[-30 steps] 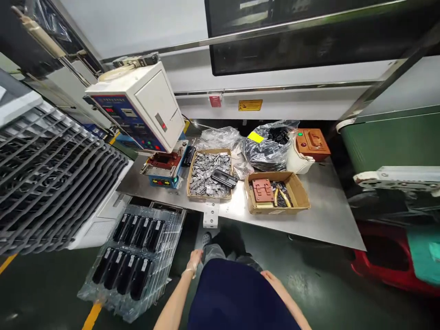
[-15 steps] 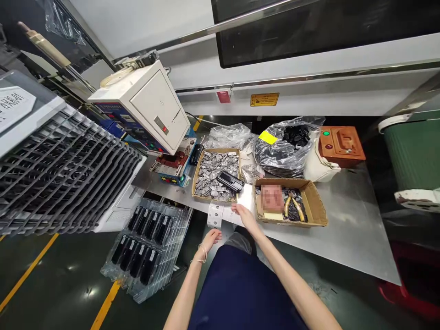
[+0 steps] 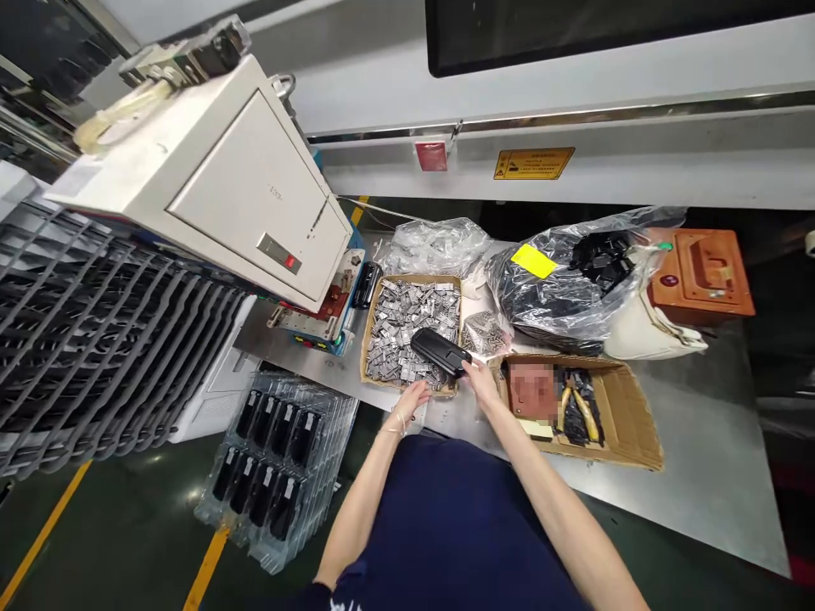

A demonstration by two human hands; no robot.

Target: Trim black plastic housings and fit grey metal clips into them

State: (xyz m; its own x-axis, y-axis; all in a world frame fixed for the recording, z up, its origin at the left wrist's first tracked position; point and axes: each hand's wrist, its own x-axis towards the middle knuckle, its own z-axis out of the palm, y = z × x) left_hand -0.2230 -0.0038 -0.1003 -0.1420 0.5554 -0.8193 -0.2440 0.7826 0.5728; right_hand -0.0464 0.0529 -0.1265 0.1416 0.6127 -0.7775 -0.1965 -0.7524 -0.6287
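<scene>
- The right hand [image 3: 480, 383] has its fingers, only slightly parted, against the near right end of a long, rounded black plastic casing [image 3: 439, 350]; how firmly they grip it, I cannot tell.
- The left hand [image 3: 412, 402] has its fingers bent and close together, at the near edge of the box; whether they pinch anything, I cannot tell.
- The casing lies aslant over the small silver-grey metal parts [image 3: 398, 322] filling a shallow brown cardboard box [image 3: 368, 345].
- Just right of this box: a clear bag of tiny metal pieces [image 3: 485, 333].
- Farther right, near side: an open brown cardboard carton [image 3: 630, 412] with yellow-handled pliers [image 3: 584, 412].
- Left on the steel worktop [image 3: 706, 450]: a white box-shaped machine [image 3: 248, 195].
</scene>
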